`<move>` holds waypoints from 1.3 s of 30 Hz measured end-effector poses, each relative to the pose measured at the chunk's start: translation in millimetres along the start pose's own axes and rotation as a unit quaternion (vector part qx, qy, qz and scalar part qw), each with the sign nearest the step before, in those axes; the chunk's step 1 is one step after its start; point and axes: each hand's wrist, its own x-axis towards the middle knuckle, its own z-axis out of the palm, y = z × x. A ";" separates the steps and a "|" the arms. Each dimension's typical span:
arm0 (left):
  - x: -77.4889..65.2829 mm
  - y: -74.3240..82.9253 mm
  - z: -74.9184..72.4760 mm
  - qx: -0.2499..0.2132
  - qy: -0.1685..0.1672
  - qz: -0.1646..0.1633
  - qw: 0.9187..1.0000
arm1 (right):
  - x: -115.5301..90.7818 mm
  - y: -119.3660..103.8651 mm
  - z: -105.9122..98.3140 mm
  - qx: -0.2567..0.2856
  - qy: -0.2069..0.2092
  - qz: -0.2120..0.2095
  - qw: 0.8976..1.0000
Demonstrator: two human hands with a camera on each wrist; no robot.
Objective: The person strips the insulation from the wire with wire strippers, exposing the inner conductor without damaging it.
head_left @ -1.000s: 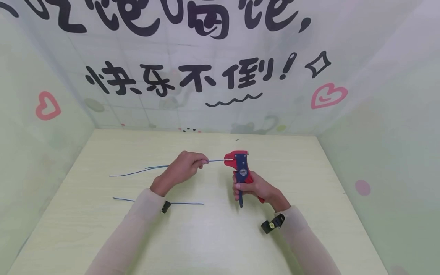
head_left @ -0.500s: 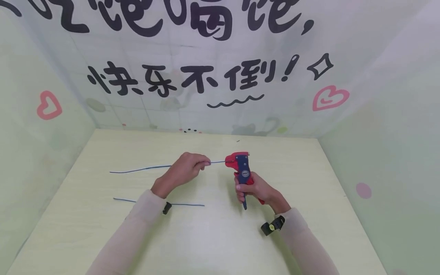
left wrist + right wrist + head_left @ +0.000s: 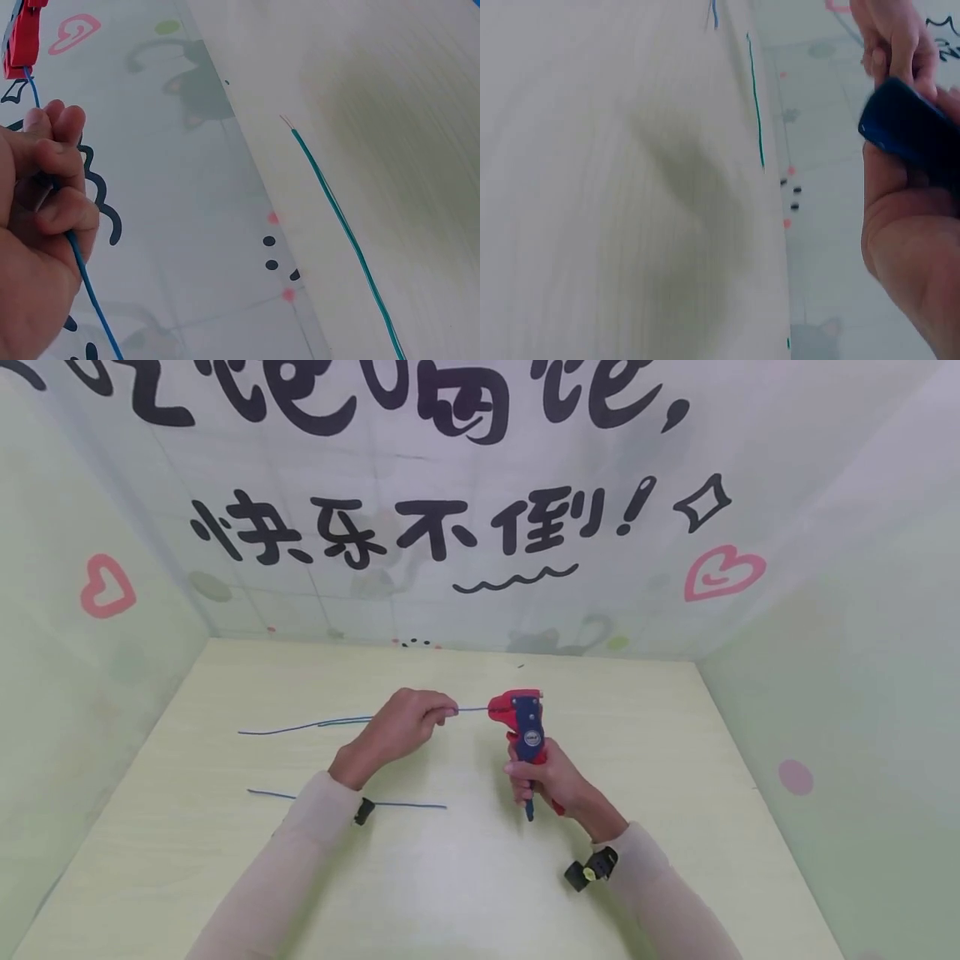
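Note:
My left hand (image 3: 408, 720) pinches a blue wire (image 3: 472, 709) between thumb and fingers, and the wire trails out behind the hand to the left. In the left wrist view the blue wire (image 3: 91, 296) passes under curled fingers and up to a red tool nose (image 3: 22, 45). My right hand (image 3: 551, 777) grips the handles of a red and dark blue wire stripper (image 3: 529, 718), its nose pointing left at the wire. The wire's tip is hidden inside the stripper's jaws. In the right wrist view the stripper's dark handle end (image 3: 904, 120) sticks out from the palm.
A teal wire (image 3: 352, 240) with a bared end lies on the table behind my left hand. Another blue wire (image 3: 408, 805) lies nearer, partly under the left sleeve. A small scrap (image 3: 521, 666) sits near the back wall. Printed walls enclose the table (image 3: 465, 893).
My right hand has squeezed the stripper's handles closer together, and the gap in its nose has narrowed around the wire. The right wrist has dipped slightly. My left hand stays nearly still.

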 end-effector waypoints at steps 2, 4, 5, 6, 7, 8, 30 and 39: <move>0.6 0.3 -0.2 0.004 0.002 -0.004 1.000 | 1.8 -0.8 2.1 0.013 0.020 0.010 1.000; 1.2 0.6 -0.3 0.008 0.001 -0.008 1.000 | 3.1 -2.2 2.4 0.017 0.035 0.021 0.999; 1.3 0.4 -0.1 0.009 0.001 -0.010 1.000 | 3.5 -2.9 2.0 0.015 0.038 0.024 0.999; 1.3 0.2 -0.1 0.009 0.000 -0.011 1.000 | 3.4 -4.0 1.5 0.011 0.039 0.025 0.999; 1.2 0.1 -0.1 0.007 -0.001 -0.012 1.000 | 3.0 -5.0 1.1 0.007 0.038 0.027 0.999; 1.1 0.2 -0.7 0.005 -0.002 -0.012 1.000 | 2.7 -5.7 0.5 0.003 0.035 0.029 0.999; -3.7 -6.1 -5.4 -0.007 0.022 -0.020 1.000 | -3.5 -9.2 -10.1 -0.020 -0.039 0.024 0.999; -7.3 -9.7 -8.4 0.011 0.046 -0.023 0.999 | -6.3 -9.7 -14.6 -0.017 -0.047 0.012 0.999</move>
